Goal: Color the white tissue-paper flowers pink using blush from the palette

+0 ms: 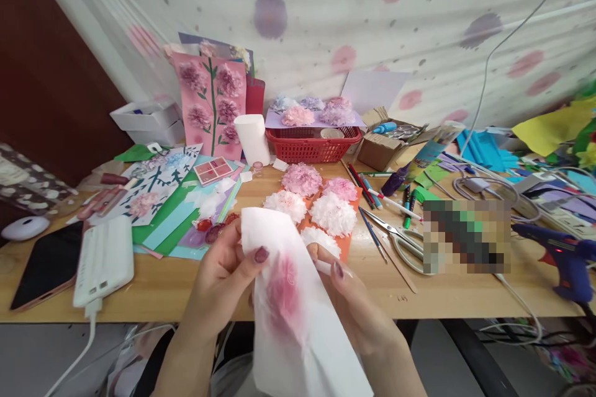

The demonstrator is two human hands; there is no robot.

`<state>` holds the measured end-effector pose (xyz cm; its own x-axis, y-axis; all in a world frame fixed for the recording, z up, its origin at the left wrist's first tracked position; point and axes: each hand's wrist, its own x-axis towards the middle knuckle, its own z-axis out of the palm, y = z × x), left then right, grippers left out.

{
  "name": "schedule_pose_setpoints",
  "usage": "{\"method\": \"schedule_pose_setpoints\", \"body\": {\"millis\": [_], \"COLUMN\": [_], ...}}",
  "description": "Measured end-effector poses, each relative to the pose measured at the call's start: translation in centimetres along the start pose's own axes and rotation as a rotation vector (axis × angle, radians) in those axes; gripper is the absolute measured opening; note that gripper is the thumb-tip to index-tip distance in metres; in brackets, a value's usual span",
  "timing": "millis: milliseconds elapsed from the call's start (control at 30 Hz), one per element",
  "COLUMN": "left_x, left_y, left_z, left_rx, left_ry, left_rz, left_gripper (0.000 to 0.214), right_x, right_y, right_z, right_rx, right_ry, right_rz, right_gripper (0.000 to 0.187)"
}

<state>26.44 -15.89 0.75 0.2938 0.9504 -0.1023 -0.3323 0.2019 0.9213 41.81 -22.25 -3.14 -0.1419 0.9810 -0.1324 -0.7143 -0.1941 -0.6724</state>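
A white sheet of tissue paper [274,229] with a blurred pink-magenta stain in its middle hangs in front of me, over the table's near edge. My left hand [228,273] pinches its upper left side between thumb and fingers. On the right side, my right hand [344,285] is closed at the paper's edge, and a short white stick-like piece shows under its thumb. What that piece is, I cannot tell. Just beyond the paper, fluffy white flowers [333,214] and pink flowers [302,180] sit on an orange card [345,253].
Scissors [405,239], brushes [372,232] and pens lie to the right, with a blue glue gun [568,260] farther over. A red basket [314,147] and a white paper roll [252,139] stand behind. At left are a power bank [105,260] and a phone [46,267].
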Motion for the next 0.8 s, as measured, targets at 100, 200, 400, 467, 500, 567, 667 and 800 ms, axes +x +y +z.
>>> {"method": "schedule_pose_setpoints", "body": {"millis": [100,200,400,467,500,567,667,800], "left_x": [0.2,0.5,-0.6,-0.7,-0.7,-0.3,0.2,-0.5], "left_y": [0.2,0.2,0.5,0.7,0.7,0.4,-0.7,-2.6], "left_z": [-0.9,-2.2,-3.3,-3.2,-3.1,-3.0,-2.6,-1.9], "left_rx": [0.105,0.180,0.198,0.187,0.158,0.044,-0.214,-0.410], "left_ry": [-0.001,-0.071,-0.148,-0.083,-0.055,-0.030,-0.119,-0.330], "left_rz": [0.028,0.053,-0.073,-0.042,-0.041,-0.089,-0.234,-0.328], "left_gripper": [0.030,0.032,0.026,0.017,0.017,0.017,0.053,0.072], "right_x": [-0.2,-0.1,-1.1,-1.6,-1.8,-1.8,-1.5,-1.2], "right_y": [-0.4,-0.6,-1.0,-1.0,-1.0,-0.9,-0.5,0.1], "right_z": [0.1,-0.1,-0.8,-0.7,-0.6,-0.3,-0.1,-0.4], "right_rx": [-0.098,-0.243,-0.454,-0.452,-0.459,-0.527,-0.684,-0.815], "right_ry": [0.099,0.248,0.301,0.206,0.153,0.090,0.088,0.074], "right_rz": [-0.015,-0.187,-0.520,-0.572,-0.609,-0.702,-0.796,-0.801], "right_gripper": [0.052,0.054,0.042,0.035,0.032,0.027,0.023,0.021]}}
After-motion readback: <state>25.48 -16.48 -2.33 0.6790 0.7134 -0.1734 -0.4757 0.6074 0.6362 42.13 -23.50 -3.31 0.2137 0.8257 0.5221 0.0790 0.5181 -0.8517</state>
